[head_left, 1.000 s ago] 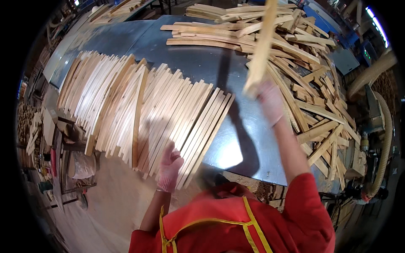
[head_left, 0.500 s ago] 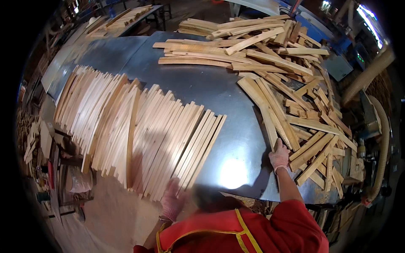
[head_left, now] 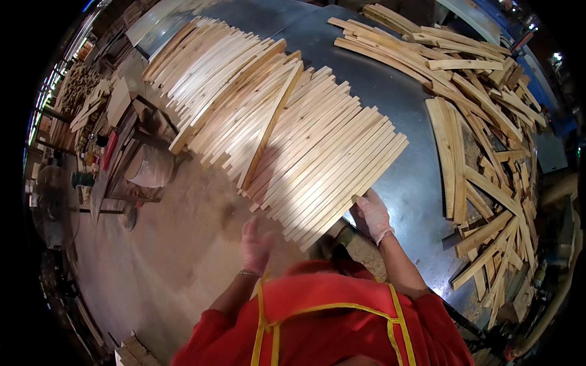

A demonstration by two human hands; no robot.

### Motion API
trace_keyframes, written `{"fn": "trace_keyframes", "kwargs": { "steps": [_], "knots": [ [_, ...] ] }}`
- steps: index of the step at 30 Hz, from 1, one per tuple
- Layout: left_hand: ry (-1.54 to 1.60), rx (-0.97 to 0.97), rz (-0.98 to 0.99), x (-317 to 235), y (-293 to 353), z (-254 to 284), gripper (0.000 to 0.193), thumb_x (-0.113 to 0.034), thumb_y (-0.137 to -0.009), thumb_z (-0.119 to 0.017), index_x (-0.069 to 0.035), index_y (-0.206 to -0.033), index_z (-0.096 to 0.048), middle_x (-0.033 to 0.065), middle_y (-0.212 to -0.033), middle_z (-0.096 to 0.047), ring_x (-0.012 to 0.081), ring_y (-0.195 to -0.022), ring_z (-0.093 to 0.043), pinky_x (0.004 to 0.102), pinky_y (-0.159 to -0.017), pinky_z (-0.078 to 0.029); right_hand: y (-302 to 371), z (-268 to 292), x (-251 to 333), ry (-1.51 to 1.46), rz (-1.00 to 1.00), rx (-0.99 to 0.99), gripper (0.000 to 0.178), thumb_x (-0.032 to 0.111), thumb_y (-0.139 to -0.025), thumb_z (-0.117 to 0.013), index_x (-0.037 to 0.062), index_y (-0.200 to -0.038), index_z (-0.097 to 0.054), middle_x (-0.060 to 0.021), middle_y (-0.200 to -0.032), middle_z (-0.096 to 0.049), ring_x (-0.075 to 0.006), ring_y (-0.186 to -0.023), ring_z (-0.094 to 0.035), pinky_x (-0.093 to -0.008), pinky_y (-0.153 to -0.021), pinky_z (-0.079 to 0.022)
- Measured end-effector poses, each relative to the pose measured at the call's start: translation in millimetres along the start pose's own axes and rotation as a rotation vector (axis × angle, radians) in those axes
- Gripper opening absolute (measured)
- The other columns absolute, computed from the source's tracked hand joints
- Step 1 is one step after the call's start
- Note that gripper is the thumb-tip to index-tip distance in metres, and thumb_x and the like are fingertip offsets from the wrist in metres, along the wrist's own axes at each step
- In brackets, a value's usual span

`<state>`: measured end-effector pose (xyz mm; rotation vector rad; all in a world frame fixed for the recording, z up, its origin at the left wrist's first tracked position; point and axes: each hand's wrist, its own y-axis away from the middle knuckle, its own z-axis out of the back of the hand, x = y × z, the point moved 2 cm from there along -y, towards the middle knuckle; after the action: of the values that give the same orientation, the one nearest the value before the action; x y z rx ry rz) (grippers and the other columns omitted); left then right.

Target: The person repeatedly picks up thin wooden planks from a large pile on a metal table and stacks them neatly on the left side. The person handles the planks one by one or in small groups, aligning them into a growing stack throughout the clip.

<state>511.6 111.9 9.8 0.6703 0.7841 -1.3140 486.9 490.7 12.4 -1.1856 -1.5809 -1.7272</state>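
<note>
The right hand (head_left: 372, 215) has moved from the pile (head_left: 494, 191) to the strips (head_left: 317, 146) on the table (head_left: 418, 235), fingers bent against the outermost; grip unclear. The left hand (head_left: 257, 246), fingers open, is near their ends.

There are two gloved hands at the lower middle of the frame: one left hand (head_left: 258, 244) and one right hand (head_left: 373, 215). One red apron (head_left: 329, 296) fills the bottom. One row of wooden strips (head_left: 332, 161) crosses the centre, more than two dozen, packed too tightly for an exact count; one slanting strip (head_left: 272, 125) lies on top. One heap of boards (head_left: 458, 64) spreads on the right, well over a dozen, too tangled to total. One metal table (head_left: 366, 76) shows beneath.
</note>
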Motion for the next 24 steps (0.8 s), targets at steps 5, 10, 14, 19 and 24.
{"fn": "trace_keyframes", "kwargs": {
  "steps": [5, 10, 14, 19, 24],
  "knots": [
    [1.02, -0.183, 0.741, 46, -38, -27, 0.025, -0.024, -0.096, -0.072, -0.01, -0.115, -0.063, 0.0051, -0.113, -0.066, 0.0235, -0.101, -0.064, 0.0338, -0.085, -0.052, -8, 23, -3, 0.093, 0.063, -0.163, 0.064, 0.025, -0.099, -0.072, -0.0026, -0.152, -0.048, -0.0074, -0.116, -0.066, -0.0172, -0.102, -0.061, -0.0296, -0.09, -0.049],
    [0.757, 0.169, 0.755, 3, 3, -61, 0.024, -0.027, -0.096, -0.071, -0.008, -0.107, -0.063, 0.0039, -0.1, -0.066, 0.0214, -0.087, -0.062, 0.0325, -0.079, -0.052, -50, 59, -24, -0.103, 0.266, -0.362, 0.081, 0.025, -0.099, -0.072, -0.0029, -0.164, -0.032, -0.0203, -0.158, -0.05, -0.0268, -0.143, -0.05, -0.0349, -0.118, -0.039],
    [0.307, 0.83, 0.602, 9, 47, -52, 0.058, -0.031, -0.092, -0.076, -0.004, -0.141, -0.063, 0.0114, -0.126, -0.072, 0.0213, -0.11, -0.068, 0.0337, -0.096, -0.054, -29, 57, 29, 0.063, 0.086, -0.436, 0.087, 0.026, -0.096, -0.072, -0.0078, -0.163, -0.03, -0.023, -0.163, -0.044, -0.0285, -0.149, -0.044, -0.0349, -0.12, -0.037],
    [0.19, 0.645, 0.346, -127, -65, -82, 0.066, -0.037, -0.091, -0.078, -0.006, -0.146, -0.061, 0.015, -0.14, -0.069, 0.0241, -0.133, -0.063, 0.0373, -0.113, -0.05, -48, 122, 14, 0.096, 0.114, -0.385, 0.09, 0.034, -0.093, -0.071, -0.0079, -0.162, -0.031, -0.0234, -0.153, -0.055, -0.0308, -0.135, -0.057, -0.0347, -0.112, -0.045],
    [-0.39, 0.579, 0.097, -153, -145, -176, 0.082, -0.068, -0.09, -0.063, -0.002, -0.138, -0.06, 0.0196, -0.132, -0.067, 0.0369, -0.121, -0.066, 0.0476, -0.104, -0.052, -49, 127, 73, 0.553, 0.028, -0.201, 0.073, 0.04, -0.094, -0.069, -0.0072, -0.146, -0.051, -0.0248, -0.13, -0.07, -0.0308, -0.12, -0.067, -0.0368, -0.105, -0.05]
  ]
}}
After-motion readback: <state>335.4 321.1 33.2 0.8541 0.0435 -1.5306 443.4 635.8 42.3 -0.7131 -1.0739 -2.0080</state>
